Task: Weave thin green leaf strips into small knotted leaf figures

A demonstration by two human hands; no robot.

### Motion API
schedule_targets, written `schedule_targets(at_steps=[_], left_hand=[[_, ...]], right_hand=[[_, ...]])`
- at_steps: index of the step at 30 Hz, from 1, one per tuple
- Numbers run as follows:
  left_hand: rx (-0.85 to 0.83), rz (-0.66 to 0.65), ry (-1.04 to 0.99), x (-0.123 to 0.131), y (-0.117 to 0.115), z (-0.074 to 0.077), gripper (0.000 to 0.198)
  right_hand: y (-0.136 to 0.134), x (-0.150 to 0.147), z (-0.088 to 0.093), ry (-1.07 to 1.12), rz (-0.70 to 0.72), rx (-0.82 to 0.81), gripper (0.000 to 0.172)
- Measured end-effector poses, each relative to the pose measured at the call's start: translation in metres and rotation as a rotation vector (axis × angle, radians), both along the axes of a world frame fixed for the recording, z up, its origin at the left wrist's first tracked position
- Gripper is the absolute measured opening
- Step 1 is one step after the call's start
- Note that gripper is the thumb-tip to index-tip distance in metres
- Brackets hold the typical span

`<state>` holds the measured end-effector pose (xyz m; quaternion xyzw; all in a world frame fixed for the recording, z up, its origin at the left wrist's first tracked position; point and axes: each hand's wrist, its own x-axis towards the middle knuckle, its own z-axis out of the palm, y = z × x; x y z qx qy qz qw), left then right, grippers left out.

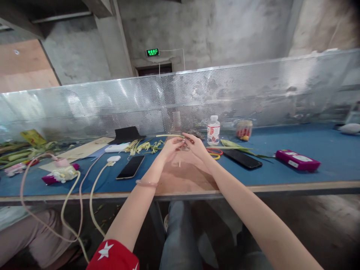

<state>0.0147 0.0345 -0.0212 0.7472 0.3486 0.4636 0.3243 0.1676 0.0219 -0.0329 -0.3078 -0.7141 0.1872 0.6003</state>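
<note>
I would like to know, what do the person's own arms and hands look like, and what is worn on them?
Both the left hand and right hand are ungloved. A pale pinkish bangle circles the left wrist, and a red sleeve with white stars covers that arm higher up. The right arm shows no sleeve.

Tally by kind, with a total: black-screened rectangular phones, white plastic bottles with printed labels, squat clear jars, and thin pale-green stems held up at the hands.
Phones: 2
Bottle: 1
Jar: 1
Hand-held stem: 1
Total: 5
</note>
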Motion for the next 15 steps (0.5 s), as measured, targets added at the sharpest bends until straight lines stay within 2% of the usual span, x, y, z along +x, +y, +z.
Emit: schedule_targets(at_steps=[4,9,11,15], left_hand=[[0.084,0.082,0.104,0.006,-0.005,-0.002,0.035],[0.318,0.364,0.142,0.004,-0.009,-0.003,0.029],[0.401,0.434,0.146,0.000,-0.009,-0.001,0.026],[0.481,0.426,0.212,-0.007,-0.003,0.000,0.030]], right_hand=[[0.003,0.003,-0.001,0.032,-0.037,-0.001,0.038],[0.007,0.005,-0.003,0.081,-0.084,0.029,0.036],[0.007,0.004,-0.002,0.091,-0.078,0.021,0.037],[0.007,0.004,0.000,0.106,-0.045,-0.019,0.042]])
